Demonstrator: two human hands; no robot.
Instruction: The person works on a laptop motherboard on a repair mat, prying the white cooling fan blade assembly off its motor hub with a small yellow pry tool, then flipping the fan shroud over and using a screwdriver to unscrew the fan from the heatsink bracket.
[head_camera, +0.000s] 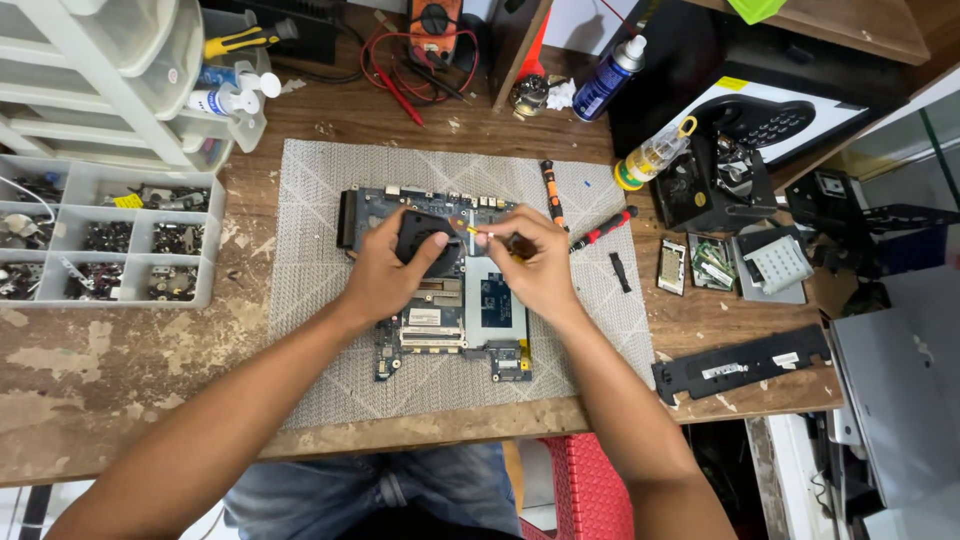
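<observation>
A blue-green laptop circuit board (440, 300) lies flat on a grey woven mat (310, 300) in the middle of the worn wooden tabletop (120, 360). The left hand (385, 270) rests on the far part of the board, its fingers (432, 262) curled together around a black square cooling fan (425, 238). The right hand (535, 265) sits just beside it, fingers pinched on a small screwdriver with a yellow-and-white end (478, 232) that points toward the fan. A pale rectangular label (424, 317) sits near the board's middle, and a dark blue square patch (495, 300) lies right of it.

On the mat's far right lie an orange-and-black screwdriver (549, 193) and a red-and-black screwdriver (603, 228). Beyond them stand a blue spray can with a white cap (607, 80) and a clear bottle with a yellow cap (650, 157). At far left, a grey compartment tray (215, 240) holds small dark parts. Near right, a long black plastic strip (745, 362) bears two small white labels.
</observation>
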